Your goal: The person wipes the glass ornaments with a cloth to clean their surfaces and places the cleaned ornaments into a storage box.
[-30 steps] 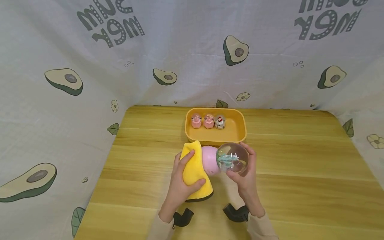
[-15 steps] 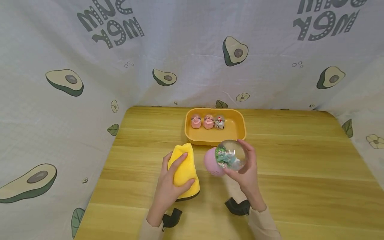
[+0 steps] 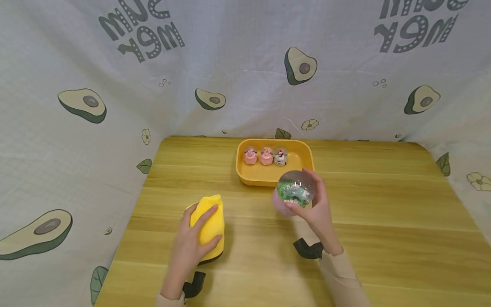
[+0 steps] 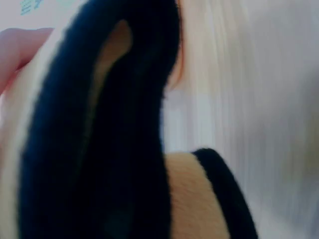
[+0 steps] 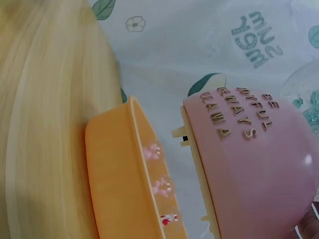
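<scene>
In the head view my right hand grips a snow globe by its clear ball, with green and white figures inside. Its pink base carries raised letters, and the underside faces the tray in the right wrist view. The globe is tilted and held up over the table. Further left, my left hand holds a folded yellow cloth with dark edging, thumb and fingers spread around it. That cloth's dark border fills much of the left wrist view, blurred and close.
A yellow tray stands at the table's back middle, just beyond the globe. Three small globe figurines sit in its left and middle part. The wooden table meets a curtain printed with avocados.
My left hand has moved left and nearer with the yellow cloth, away from the globe. My right hand has turned the globe and shifted it slightly toward the tray.
</scene>
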The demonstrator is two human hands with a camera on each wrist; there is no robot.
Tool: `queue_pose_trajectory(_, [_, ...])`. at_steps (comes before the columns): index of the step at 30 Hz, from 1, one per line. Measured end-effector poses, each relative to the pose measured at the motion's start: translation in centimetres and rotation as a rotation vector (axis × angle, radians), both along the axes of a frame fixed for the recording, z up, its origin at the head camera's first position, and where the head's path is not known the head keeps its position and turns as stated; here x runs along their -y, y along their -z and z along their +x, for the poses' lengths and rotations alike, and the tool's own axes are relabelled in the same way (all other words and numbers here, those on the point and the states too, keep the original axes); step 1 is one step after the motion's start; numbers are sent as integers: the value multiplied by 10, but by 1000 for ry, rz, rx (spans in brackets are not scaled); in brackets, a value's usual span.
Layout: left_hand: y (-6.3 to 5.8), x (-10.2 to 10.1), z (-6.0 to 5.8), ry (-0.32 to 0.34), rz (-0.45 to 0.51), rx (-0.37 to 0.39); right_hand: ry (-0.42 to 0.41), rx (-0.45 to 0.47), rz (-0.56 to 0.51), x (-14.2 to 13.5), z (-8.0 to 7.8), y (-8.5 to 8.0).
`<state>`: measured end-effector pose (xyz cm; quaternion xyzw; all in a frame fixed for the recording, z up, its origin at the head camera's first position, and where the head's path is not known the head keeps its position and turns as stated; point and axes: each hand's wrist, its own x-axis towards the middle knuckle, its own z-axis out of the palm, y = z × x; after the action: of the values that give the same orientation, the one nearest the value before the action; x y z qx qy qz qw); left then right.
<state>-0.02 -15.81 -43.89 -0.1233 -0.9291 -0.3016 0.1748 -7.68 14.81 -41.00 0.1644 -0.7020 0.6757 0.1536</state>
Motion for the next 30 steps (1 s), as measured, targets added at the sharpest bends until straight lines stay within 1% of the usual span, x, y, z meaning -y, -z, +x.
queue_pose_trajectory(3, [4,6,1,-7,-86,14,24,27,22,-3,-7,1])
queue_pose_trajectory(5, [9,8,1,-7,-147,39,41,46,33,-6,-12,1])
queue_pose_trajectory(8, [19,7,1,1,-219,57,57,70,39,-9,-17,2])
queue_pose_trajectory(10, [27,6,0,5,-247,58,64,83,39,-10,-19,1])
queue_pose_trajectory(13, [33,3,-1,17,-265,45,76,100,28,-12,-21,1])
queue_pose_trajectory(16, [35,-1,-2,30,-271,40,95,109,26,-13,-24,1])
queue_pose_trajectory(18, [36,-4,-3,43,-267,52,107,110,28,-15,-28,1])
queue_pose_trajectory(21, [37,-7,-2,56,-255,85,125,102,37,-18,-35,1])
queue_pose_trajectory(25, [40,-12,-1,66,-223,156,150,99,51,-20,-46,0])
queue_pose_trajectory(28, [41,-13,1,67,-214,197,169,109,57,-21,-54,1])
queue_pose_trajectory(30, [43,-14,1,65,-221,209,178,125,56,-21,-59,1])
